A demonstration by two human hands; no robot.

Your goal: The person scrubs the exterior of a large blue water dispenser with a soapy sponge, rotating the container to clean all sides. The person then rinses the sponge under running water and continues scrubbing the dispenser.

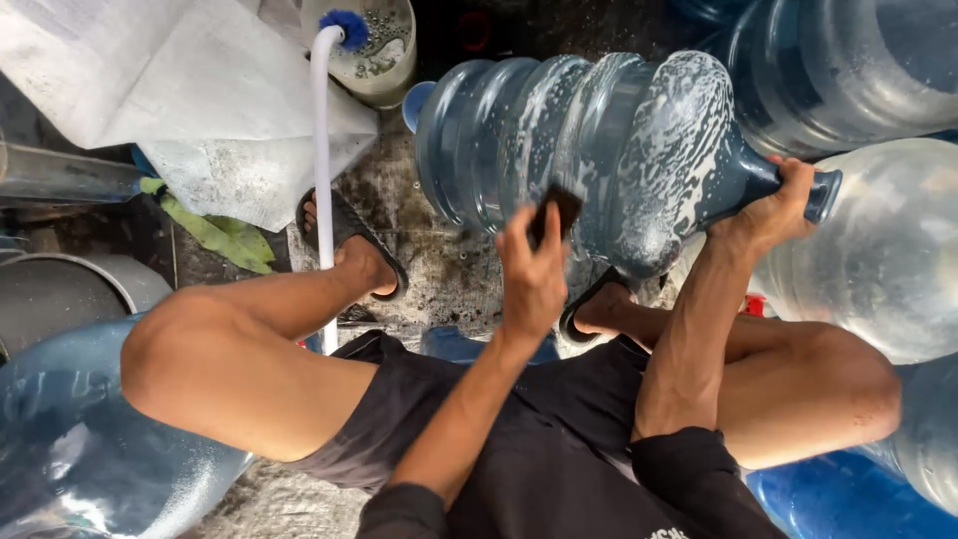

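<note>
- Your left hand [532, 271] is closed around a small dark scrubbing pad [555, 212], fingers curled over it, pressing it against the ribbed side of the big blue water jug [559, 140].
- Your right hand [773, 212] grips the jug's narrow neck [788, 185], fingers wrapped over the top of it just behind the mouth.
- The jug lies on its side in front of your knees, its neck pointing to your right and its base to your left; white soap suds streak the shoulder and the ribs near the neck.
- You sit low with both knees spread, in dark shorts; your left foot wears a dark sandal [351, 240] on the wet, gritty concrete floor [439, 269], and the right foot's sandal [589, 309] shows just under the jug.
- A white pole with a blue brush head [321, 130] stands beside your left foot, its tip near a pale bucket [384, 55] holding foamy water.
- Crumpled white sacking [190, 100] lies at the upper left, with a green leaf-like strip [220, 235] below it.
- More blue water jugs surround you: one by your left knee [70, 439], one at the upper right [848, 70], and a paler one [888, 260] just behind your right hand.
</note>
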